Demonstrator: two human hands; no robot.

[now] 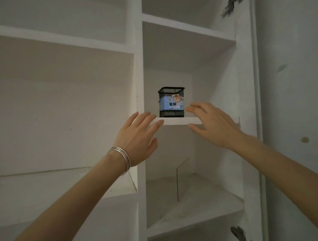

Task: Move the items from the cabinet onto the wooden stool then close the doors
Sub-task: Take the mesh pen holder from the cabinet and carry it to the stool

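Observation:
A black wire-mesh pen holder [171, 102] with a light-blue paper label stands upright near the front edge of a shelf [175, 120] in the white cabinet's right column. My left hand [138, 137], silver bangles on its wrist, is raised just below and left of the holder with straight, spread fingers, its fingertips at the shelf edge. My right hand [210, 121] reaches in from the right with fingers extended, fingertips a little short of the holder's right side. Neither hand holds anything. The wooden stool is out of view.
The white cabinet has a wide left compartment [58, 105] and a narrow right column of shelves. An open door [294, 91] stands at the right, with metal hinges [231, 5] at the top and near the bottom. A lower shelf [195, 206] holds a thin upright divider.

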